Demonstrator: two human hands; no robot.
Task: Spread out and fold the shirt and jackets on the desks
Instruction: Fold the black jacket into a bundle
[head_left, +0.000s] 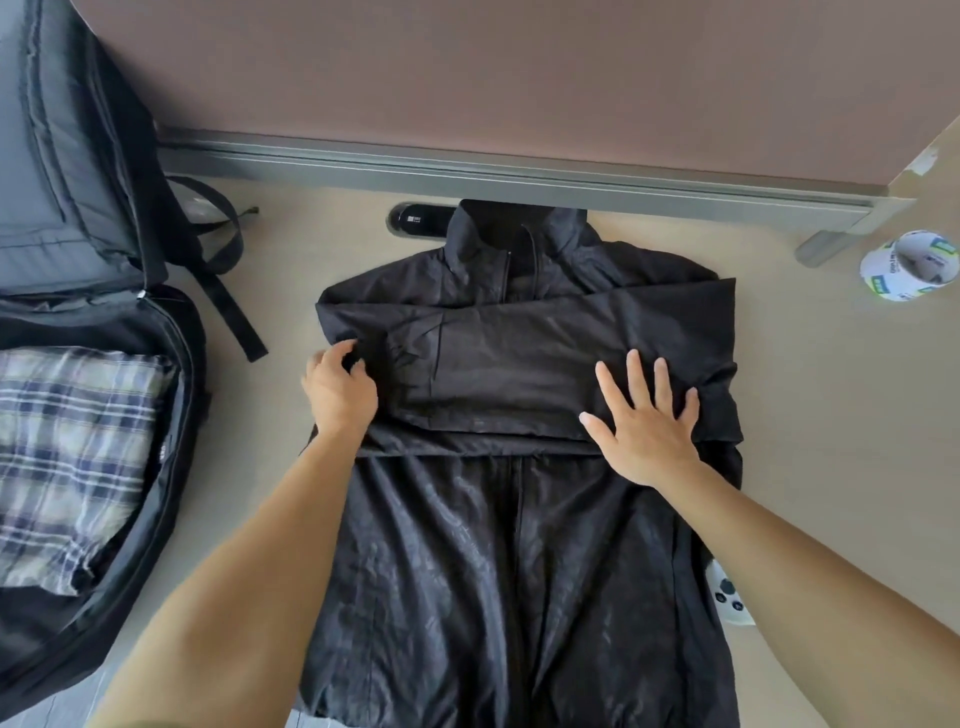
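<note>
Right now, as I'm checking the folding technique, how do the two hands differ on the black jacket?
The left hand has curled fingers gripping fabric; the right hand lies flat, fingers spread. The left hand is at the left edge of the black jacket; the right hand presses further in, on its right half. Both rest on the sleeves folded across the chest.

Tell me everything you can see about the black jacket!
The black jacket lies flat, front up, on the beige desk. Its thin cloth looks crinkly and shiny. The stand-up collar points away from the person, and a zipper runs down the middle. Sleeves are folded across the chest. The left hand grips cloth at the jacket's left side; the right hand presses flat on a folded sleeve.
</note>
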